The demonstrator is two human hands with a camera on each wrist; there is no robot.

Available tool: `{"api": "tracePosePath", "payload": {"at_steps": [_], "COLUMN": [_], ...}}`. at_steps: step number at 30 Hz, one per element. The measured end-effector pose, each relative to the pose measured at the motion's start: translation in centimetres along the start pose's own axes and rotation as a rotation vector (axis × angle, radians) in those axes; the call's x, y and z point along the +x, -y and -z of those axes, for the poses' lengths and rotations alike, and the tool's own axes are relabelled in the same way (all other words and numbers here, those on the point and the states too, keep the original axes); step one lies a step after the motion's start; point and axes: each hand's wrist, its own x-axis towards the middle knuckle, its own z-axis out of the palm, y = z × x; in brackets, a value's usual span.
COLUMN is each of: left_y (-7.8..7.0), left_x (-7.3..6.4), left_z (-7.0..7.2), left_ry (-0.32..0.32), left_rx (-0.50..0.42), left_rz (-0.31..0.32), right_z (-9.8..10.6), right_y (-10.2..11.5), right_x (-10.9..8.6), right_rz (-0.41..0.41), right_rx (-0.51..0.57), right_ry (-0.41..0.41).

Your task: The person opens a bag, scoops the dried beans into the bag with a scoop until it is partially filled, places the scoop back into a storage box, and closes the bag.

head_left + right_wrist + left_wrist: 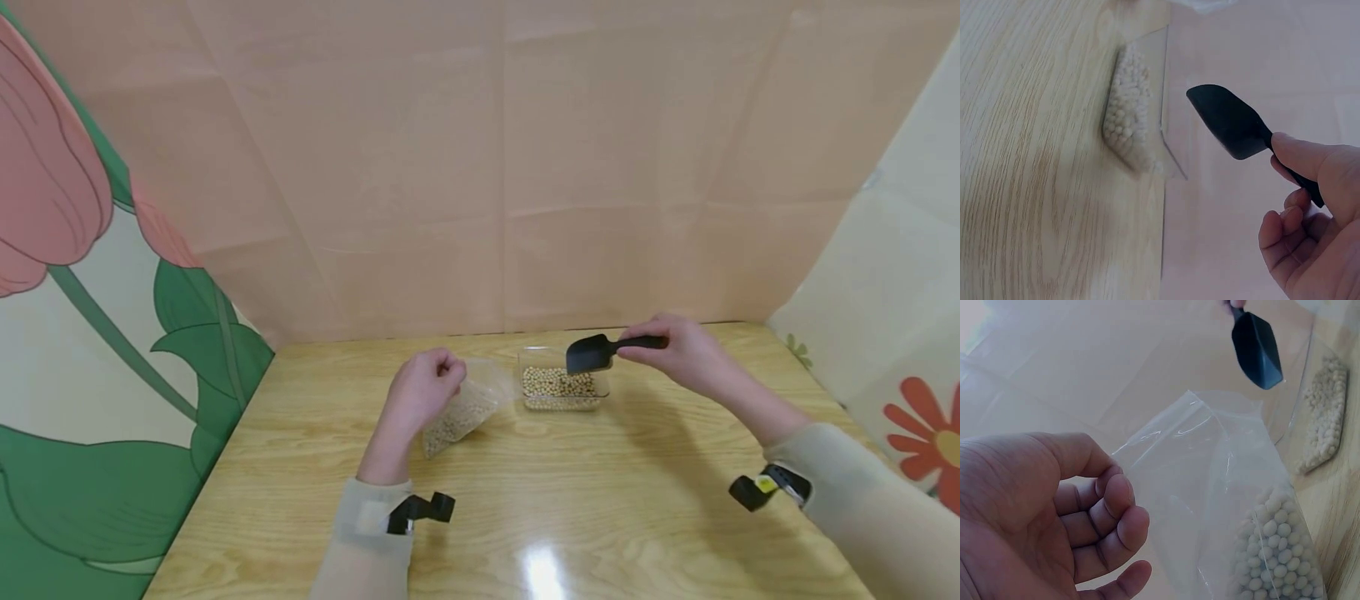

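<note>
My left hand (pixel 426 385) pinches the top edge of a clear plastic bag (pixel 1179 469) between thumb and fingers. Pale, round, soybean-like beans (pixel 1275 544) fill the bag's lower part, which rests on the table. With my right hand (pixel 675 350) I hold a small black scoop (pixel 590 353) by its handle. The scoop's blade is over a clear rectangular container (pixel 563 403), apart from the beans (pixel 1127 106) in it. In the left wrist view the scoop (pixel 1257 350) tilts downward, and no beans show in its bowl.
The container stands right of the bag on a wood-grain table (pixel 480 500). A pinkish sheet (pixel 495 183) rises behind the table's back edge. Flower-printed panels (pixel 75 350) flank both sides. A small black camera is strapped to each sleeve.
</note>
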Motion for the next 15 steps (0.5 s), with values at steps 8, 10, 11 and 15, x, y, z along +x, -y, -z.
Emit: {"api": "tracePosePath", "payload": {"at_steps": [8, 10, 11, 15], "left_y": [0.0, 0.0, 0.0, 0.0], "left_x": [0.0, 0.0, 0.0, 0.0], "left_z": [0.0, 0.0, 0.0, 0.1], "left_ry": [0.001, -0.001, -0.001, -0.003], "left_rx": [0.007, 0.008, 0.009, 0.008], "left_rz": [0.002, -0.001, 0.000, 0.003], "right_z": [-0.1, -0.2, -0.2, -0.3], "right_y": [-0.7, -0.9, -1.0, -1.1], "right_x": [0.5, 0.7, 0.7, 1.0], "right_rz": [0.009, 0.023, 0.032, 0.039], "right_rx": [-0.054, -0.066, -0.076, -0.098], "right_ry": [0.056, 0.064, 0.068, 0.087]}}
